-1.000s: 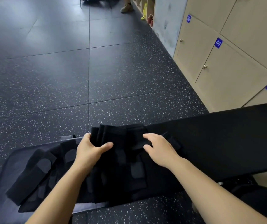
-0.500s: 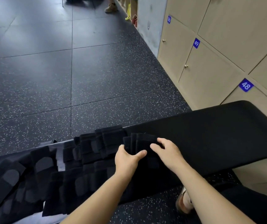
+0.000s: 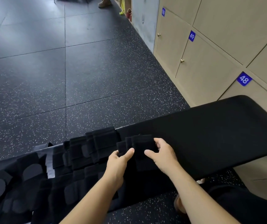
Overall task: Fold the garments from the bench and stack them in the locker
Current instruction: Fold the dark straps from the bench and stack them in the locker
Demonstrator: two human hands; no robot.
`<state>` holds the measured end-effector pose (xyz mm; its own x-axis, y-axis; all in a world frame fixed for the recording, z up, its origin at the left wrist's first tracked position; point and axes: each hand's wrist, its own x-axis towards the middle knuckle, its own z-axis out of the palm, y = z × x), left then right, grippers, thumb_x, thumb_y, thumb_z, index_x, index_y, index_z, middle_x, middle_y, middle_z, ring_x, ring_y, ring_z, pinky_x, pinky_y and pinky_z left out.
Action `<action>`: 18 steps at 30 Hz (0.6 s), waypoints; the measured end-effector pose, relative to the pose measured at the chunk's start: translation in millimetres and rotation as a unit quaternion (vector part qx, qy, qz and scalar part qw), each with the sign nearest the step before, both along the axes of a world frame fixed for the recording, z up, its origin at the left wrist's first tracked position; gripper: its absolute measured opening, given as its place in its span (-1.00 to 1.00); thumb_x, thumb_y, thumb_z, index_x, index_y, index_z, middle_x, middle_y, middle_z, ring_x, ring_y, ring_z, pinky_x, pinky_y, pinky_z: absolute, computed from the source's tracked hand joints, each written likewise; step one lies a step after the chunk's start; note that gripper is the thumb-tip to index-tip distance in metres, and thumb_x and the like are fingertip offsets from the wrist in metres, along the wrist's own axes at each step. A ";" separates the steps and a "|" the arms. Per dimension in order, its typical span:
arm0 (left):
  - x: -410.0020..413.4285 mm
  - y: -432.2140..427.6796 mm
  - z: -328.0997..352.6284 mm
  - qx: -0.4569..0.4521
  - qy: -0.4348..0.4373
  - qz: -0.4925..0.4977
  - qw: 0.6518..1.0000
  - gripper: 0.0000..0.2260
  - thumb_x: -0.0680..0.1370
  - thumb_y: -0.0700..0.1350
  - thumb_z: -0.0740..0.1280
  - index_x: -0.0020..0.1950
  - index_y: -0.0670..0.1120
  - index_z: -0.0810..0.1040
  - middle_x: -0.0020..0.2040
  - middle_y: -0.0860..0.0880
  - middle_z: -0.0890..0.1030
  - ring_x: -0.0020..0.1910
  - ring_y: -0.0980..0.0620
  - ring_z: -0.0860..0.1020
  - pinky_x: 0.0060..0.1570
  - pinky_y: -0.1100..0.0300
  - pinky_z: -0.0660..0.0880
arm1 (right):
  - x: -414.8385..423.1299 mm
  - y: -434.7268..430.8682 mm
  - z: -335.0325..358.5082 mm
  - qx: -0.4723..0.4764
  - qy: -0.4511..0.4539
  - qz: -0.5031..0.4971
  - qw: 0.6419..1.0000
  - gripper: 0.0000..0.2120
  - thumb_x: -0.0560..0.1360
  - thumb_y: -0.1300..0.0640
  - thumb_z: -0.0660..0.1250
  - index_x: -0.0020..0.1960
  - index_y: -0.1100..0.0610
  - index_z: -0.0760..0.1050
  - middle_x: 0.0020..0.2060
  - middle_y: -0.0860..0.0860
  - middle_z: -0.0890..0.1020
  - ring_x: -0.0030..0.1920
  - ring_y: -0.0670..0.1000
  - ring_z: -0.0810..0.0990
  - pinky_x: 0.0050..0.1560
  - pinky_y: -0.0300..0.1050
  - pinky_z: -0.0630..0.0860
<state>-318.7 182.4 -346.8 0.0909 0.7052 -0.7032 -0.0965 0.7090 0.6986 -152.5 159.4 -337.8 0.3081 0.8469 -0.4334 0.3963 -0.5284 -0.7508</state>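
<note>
1. A black padded bench (image 3: 218, 135) runs across the lower part of the view, its right end just in front of a wall of beige lockers (image 3: 207, 68).
2. The left hand (image 3: 119, 160) grips the left edge of a folded black garment (image 3: 143, 146). Its thumb lies across the top of the fabric and its fingers are tucked out of sight beneath.
3. The right hand (image 3: 164, 153) holds the same garment at its right edge. The fingers curl round the far corner and the thumb points left across the cloth.
4. The folded black garment lies on the bench between the two hands, near the middle of the seat, with several layered edges showing along its far side.
5. Just left of it, a pile of black garments (image 3: 81, 152) with dull grey patches spreads over the left half of the bench and hangs over the near edge.
6. The locker doors in view are closed. They carry blue number plates reading 48 (image 3: 244, 79), 49 (image 3: 191, 36) and 50 (image 3: 163, 12), and two have small round knobs (image 3: 182, 60).
7. The floor (image 3: 97, 75) is dark speckled rubber tile.
8. A tan shoe (image 3: 104, 2) of another person shows at the top edge.
</note>
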 end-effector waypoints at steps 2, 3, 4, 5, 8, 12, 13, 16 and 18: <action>2.5 -1.8 3.2 -0.007 -0.047 -0.036 0.998 -0.33 0.34 -0.08 0.59 0.36 -0.24 0.42 0.12 -0.25 0.65 0.02 -0.24 0.67 0.00 -0.15 0.61 | 2.6 -4.2 -0.1 0.001 0.040 -0.009 0.999 -0.42 0.43 0.07 0.44 0.41 0.02 0.35 0.30 -0.05 0.47 0.32 -0.06 0.42 0.26 -0.16 0.39; 5.0 -3.5 7.1 0.001 -0.064 -0.047 0.997 -0.42 0.38 -0.14 0.56 0.33 -0.24 0.45 0.10 -0.26 0.65 0.03 -0.25 0.66 -0.02 -0.12 0.61 | 3.7 -6.7 0.0 0.004 0.054 -0.012 0.998 -0.42 0.42 0.08 0.45 0.40 0.02 0.36 0.30 -0.05 0.48 0.33 -0.07 0.42 0.29 -0.13 0.39; 7.0 -4.9 9.3 0.011 -0.076 -0.056 0.995 -0.53 0.42 -0.20 0.50 0.29 -0.23 0.48 0.09 -0.26 0.66 0.03 -0.26 0.66 -0.02 -0.11 0.61 | 5.1 -9.8 0.6 0.006 0.063 -0.016 0.998 -0.42 0.42 0.09 0.45 0.39 0.02 0.36 0.29 -0.05 0.49 0.33 -0.06 0.43 0.32 -0.10 0.40; 9.8 -6.1 13.1 0.022 -0.080 -0.064 0.994 -0.62 0.46 -0.25 0.46 0.26 -0.21 0.50 0.08 -0.27 0.66 0.04 -0.26 0.65 0.00 -0.11 0.61 | 7.1 -12.3 0.9 0.012 0.073 -0.021 0.997 -0.43 0.41 0.10 0.45 0.38 0.02 0.37 0.28 -0.04 0.50 0.32 -0.06 0.44 0.33 -0.06 0.41; 17.5 -10.3 27.5 0.063 -0.082 -0.081 0.991 -0.64 0.44 -0.31 0.46 0.21 -0.18 0.51 0.08 -0.26 0.66 0.06 -0.27 0.64 0.09 -0.19 0.58 | 16.8 -21.9 12.3 0.043 0.109 -0.039 0.992 -0.49 0.42 0.18 0.46 0.32 -0.01 0.39 0.18 -0.07 0.53 0.23 -0.11 0.50 0.20 -0.21 0.47; 38.8 -13.0 59.5 0.122 -0.096 -0.113 0.981 -0.58 0.34 -0.26 0.52 0.16 -0.15 0.52 0.09 -0.27 0.65 0.10 -0.32 0.61 0.15 -0.26 0.53 | 40.5 -39.2 43.0 0.129 0.141 -0.071 0.979 -0.52 0.42 0.31 0.46 0.27 0.04 0.42 0.07 -0.03 0.64 0.12 -0.11 0.60 0.03 -0.32 0.50; 47.7 -13.5 69.2 0.135 -0.102 -0.124 0.978 -0.57 0.33 -0.26 0.53 0.16 -0.15 0.52 0.09 -0.27 0.65 0.10 -0.33 0.61 0.13 -0.24 0.55 | 47.4 -44.6 52.3 0.155 0.141 -0.082 0.974 -0.53 0.42 0.34 0.45 0.25 0.05 0.42 0.05 -0.02 0.65 0.10 -0.12 0.61 0.03 -0.33 0.50; 78.6 -17.0 96.9 0.155 -0.126 -0.158 0.967 -0.55 0.31 -0.25 0.53 0.16 -0.15 0.52 0.11 -0.27 0.64 0.10 -0.30 0.61 0.10 -0.20 0.57 | 70.9 -62.3 78.9 0.205 0.136 -0.116 0.962 -0.54 0.43 0.38 0.43 0.24 0.07 0.42 0.06 0.00 0.65 0.10 -0.12 0.62 0.08 -0.29 0.52; 100.2 -22.1 114.9 0.163 -0.142 -0.180 0.960 -0.54 0.30 -0.25 0.52 0.17 -0.16 0.51 0.13 -0.29 0.63 0.10 -0.28 0.62 0.10 -0.18 0.58 | 88.1 -75.1 95.1 0.234 0.131 -0.142 0.953 -0.54 0.43 0.38 0.44 0.22 0.06 0.42 0.08 0.01 0.64 0.13 -0.09 0.61 0.12 -0.23 0.52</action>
